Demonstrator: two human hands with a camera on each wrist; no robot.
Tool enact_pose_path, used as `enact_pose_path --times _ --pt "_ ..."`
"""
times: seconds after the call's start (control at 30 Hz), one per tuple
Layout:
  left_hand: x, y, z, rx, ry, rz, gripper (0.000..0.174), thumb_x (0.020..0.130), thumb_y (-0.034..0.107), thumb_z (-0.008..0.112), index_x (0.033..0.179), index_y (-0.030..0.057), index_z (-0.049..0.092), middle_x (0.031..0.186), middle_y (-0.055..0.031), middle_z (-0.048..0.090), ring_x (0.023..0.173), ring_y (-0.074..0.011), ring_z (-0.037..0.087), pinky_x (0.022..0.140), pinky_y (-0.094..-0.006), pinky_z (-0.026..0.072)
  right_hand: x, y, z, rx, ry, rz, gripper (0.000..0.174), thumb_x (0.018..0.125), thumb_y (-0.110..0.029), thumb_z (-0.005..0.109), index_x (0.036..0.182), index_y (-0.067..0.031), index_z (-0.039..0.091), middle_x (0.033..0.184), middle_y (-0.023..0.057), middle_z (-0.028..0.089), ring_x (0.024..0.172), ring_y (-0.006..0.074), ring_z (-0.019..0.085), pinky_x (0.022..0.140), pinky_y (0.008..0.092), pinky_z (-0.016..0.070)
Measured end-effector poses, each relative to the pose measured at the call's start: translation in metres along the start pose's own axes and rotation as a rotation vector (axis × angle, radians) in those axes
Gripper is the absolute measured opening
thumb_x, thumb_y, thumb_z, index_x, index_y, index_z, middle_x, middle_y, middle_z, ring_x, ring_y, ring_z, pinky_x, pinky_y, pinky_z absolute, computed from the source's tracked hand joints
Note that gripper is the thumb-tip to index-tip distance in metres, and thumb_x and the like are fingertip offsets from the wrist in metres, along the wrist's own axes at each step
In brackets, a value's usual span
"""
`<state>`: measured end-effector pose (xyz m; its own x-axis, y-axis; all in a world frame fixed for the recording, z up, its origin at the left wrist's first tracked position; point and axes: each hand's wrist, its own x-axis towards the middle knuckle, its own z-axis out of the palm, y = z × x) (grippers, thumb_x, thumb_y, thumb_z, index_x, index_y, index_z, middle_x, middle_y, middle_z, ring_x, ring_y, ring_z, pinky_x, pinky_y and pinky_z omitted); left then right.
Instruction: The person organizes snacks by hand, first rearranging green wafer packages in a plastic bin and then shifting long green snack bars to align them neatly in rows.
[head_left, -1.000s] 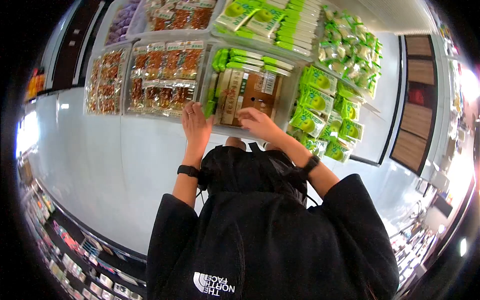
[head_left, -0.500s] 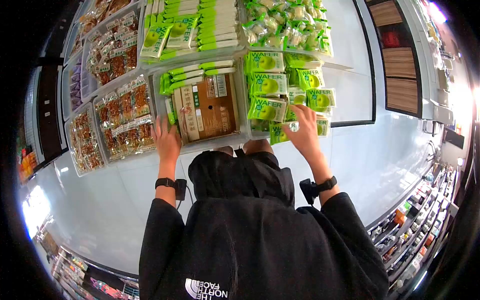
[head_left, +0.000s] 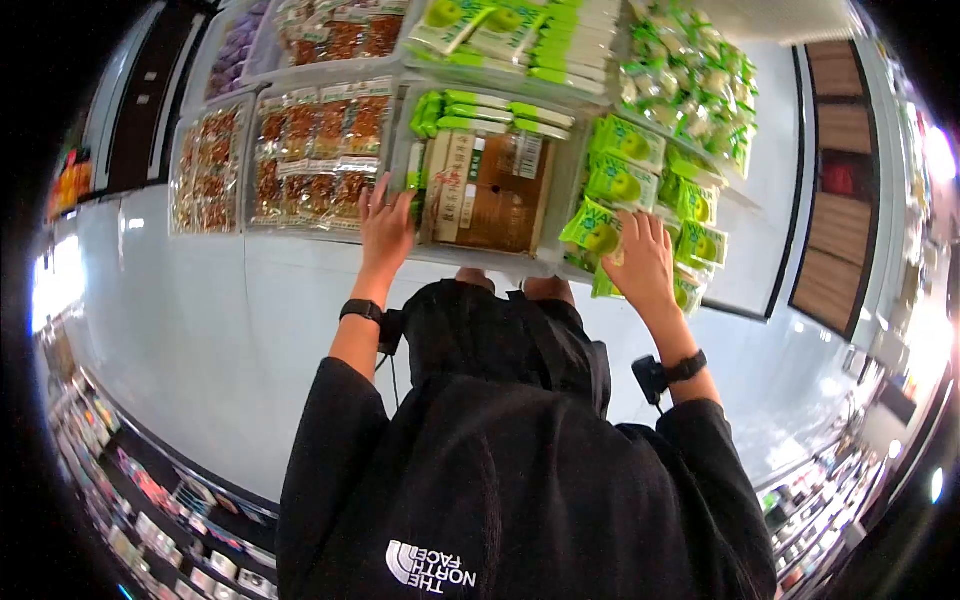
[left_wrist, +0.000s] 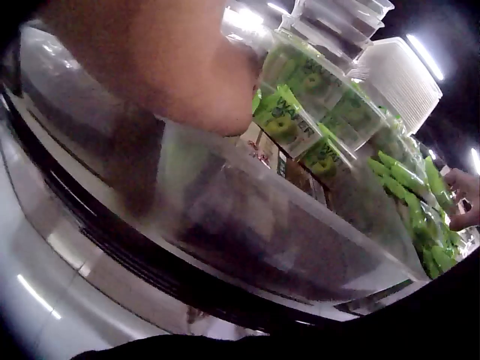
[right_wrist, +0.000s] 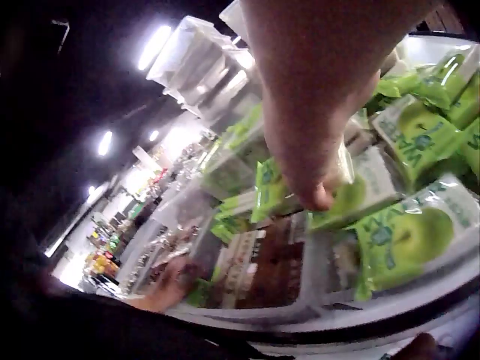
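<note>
My left hand (head_left: 386, 228) rests, fingers spread, at the rim between the bin of brown snack packs (head_left: 322, 150) and the middle bin. In that middle bin lie a brown cardboard box (head_left: 508, 200) and green-and-white wafer packs (head_left: 475, 112). My right hand (head_left: 645, 262) reaches into the bin at the right, its thumb and fingers about a tilted green wafer packet (head_left: 597, 230). The right wrist view shows my thumb against a wafer packet (right_wrist: 349, 201), the fingertips partly hidden. In the left wrist view my right hand (left_wrist: 466, 199) is beside an upright green packet (left_wrist: 439, 184).
Behind stand bins of long wafer packs (head_left: 570, 45) and small green-and-white wrapped sweets (head_left: 690, 80). Narrow snack packs (head_left: 208, 170) fill a bin at the far left. Clear stacked containers (right_wrist: 202, 64) rise in the right wrist view.
My right hand has moved from over the cardboard box to the wafer packets at the right, its fingers closing about one. My left hand stays near the bins' shared rim. The head view has shifted.
</note>
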<state>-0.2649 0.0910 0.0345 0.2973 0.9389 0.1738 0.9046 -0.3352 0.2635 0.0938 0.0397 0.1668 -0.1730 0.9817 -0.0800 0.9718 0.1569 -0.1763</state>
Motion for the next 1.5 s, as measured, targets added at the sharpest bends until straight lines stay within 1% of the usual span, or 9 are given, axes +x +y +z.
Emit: enact_pose_path --times 0.27,0.37,0.47,0.73,0.8,1.03,1.2,1.33,1.5 --pt "-0.013 0.002 -0.014 0.032 0.137 -0.014 0.032 0.075 -0.002 0.058 0.105 0.0103 0.059 0.105 -0.0070 0.060 0.117 -0.0294 0.046 0.102 -0.0484 0.0323 0.061 -0.105 0.017 0.097 -0.159 -0.282 0.063 0.065 -0.027 0.071 0.117 0.0012 0.048 0.106 0.0135 0.052 0.103 0.0292 0.049 0.086 0.0392 0.0441" --pt "-0.027 0.014 -0.021 -0.055 0.289 -0.230 0.024 0.072 0.002 0.058 0.094 0.0091 0.062 0.089 -0.0082 0.056 0.090 -0.0279 0.054 0.080 -0.0418 0.0396 0.088 -0.143 0.051 0.020 -0.223 -0.386 0.058 0.064 -0.024 0.072 0.111 0.0021 0.050 0.106 0.0134 0.053 0.102 0.0290 0.050 0.082 0.0377 0.0461" --pt "-0.039 0.023 -0.019 -0.118 0.285 -0.391 0.023 0.071 0.003 0.058 0.093 0.0090 0.062 0.088 -0.0079 0.056 0.086 -0.0280 0.054 0.077 -0.0399 0.0397 0.109 -0.165 0.072 -0.030 -0.296 -0.426 0.053 0.063 -0.020 0.071 0.107 0.0020 0.051 0.105 0.0140 0.053 0.101 0.0309 0.050 0.079 0.0375 0.0474" --pt "-0.042 0.059 -0.023 0.139 0.062 -0.473 0.036 0.071 0.010 0.059 0.105 -0.0007 0.059 0.097 -0.0107 0.055 0.090 -0.0245 0.051 0.077 -0.0365 0.0363 0.118 -0.186 0.105 0.085 -0.347 -0.434 0.051 0.064 -0.015 0.066 0.108 0.0043 0.050 0.115 0.0203 0.045 0.103 0.0384 0.048 0.085 0.0418 0.0471" --pt "-0.040 0.059 -0.021 0.122 0.041 -0.510 0.034 0.072 0.012 0.058 0.104 -0.0007 0.059 0.099 -0.0110 0.055 0.091 -0.0238 0.050 0.078 -0.0358 0.0350 0.115 -0.184 0.115 0.387 -0.215 -0.431 0.056 0.065 -0.014 0.064 0.115 0.0046 0.047 0.120 0.0217 0.040 0.107 0.0411 0.045 0.090 0.0437 0.0440" --pt "-0.039 0.064 -0.016 0.187 -0.016 -0.428 0.032 0.075 0.018 0.055 0.101 -0.0008 0.059 0.098 -0.0112 0.055 0.093 -0.0243 0.049 0.081 -0.0356 0.0339 0.101 -0.171 0.126 0.605 -0.219 -0.283 0.060 0.068 -0.017 0.067 0.122 -0.0001 0.044 0.121 0.0181 0.043 0.116 0.0361 0.043 0.098 0.0405 0.0376" --pt "-0.033 0.064 -0.012 0.182 0.020 -0.372 0.033 0.074 0.018 0.055 0.102 -0.0008 0.056 0.095 -0.0117 0.055 0.093 -0.0246 0.049 0.081 -0.0359 0.0348 0.102 -0.157 0.121 0.772 -0.269 -0.387 0.066 0.068 -0.019 0.069 0.125 0.0001 0.043 0.128 0.0201 0.040 0.122 0.0362 0.039 0.102 0.0386 0.0349" --pt "-0.020 0.062 -0.009 0.136 -0.034 -0.471 0.032 0.073 0.015 0.057 0.101 -0.0002 0.054 0.093 -0.0104 0.055 0.090 -0.0240 0.052 0.078 -0.0330 0.0376 0.090 -0.150 0.121 0.788 -0.296 -0.334 0.067 0.068 -0.019 0.070 0.126 -0.0003 0.043 0.128 0.0208 0.040 0.120 0.0366 0.040 0.101 0.0394 0.0357" --pt "-0.013 0.050 0.006 0.244 -0.134 -0.380 0.035 0.076 0.013 0.058 0.108 0.0016 0.051 0.100 -0.0115 0.057 0.089 -0.0245 0.058 0.071 -0.0352 0.0444 0.080 -0.159 0.118 0.239 -0.340 -0.199 0.072 0.068 -0.014 0.067 0.132 -0.0020 0.037 0.128 0.0178 0.040 0.112 0.0418 0.043 0.096 0.0455 0.0391"
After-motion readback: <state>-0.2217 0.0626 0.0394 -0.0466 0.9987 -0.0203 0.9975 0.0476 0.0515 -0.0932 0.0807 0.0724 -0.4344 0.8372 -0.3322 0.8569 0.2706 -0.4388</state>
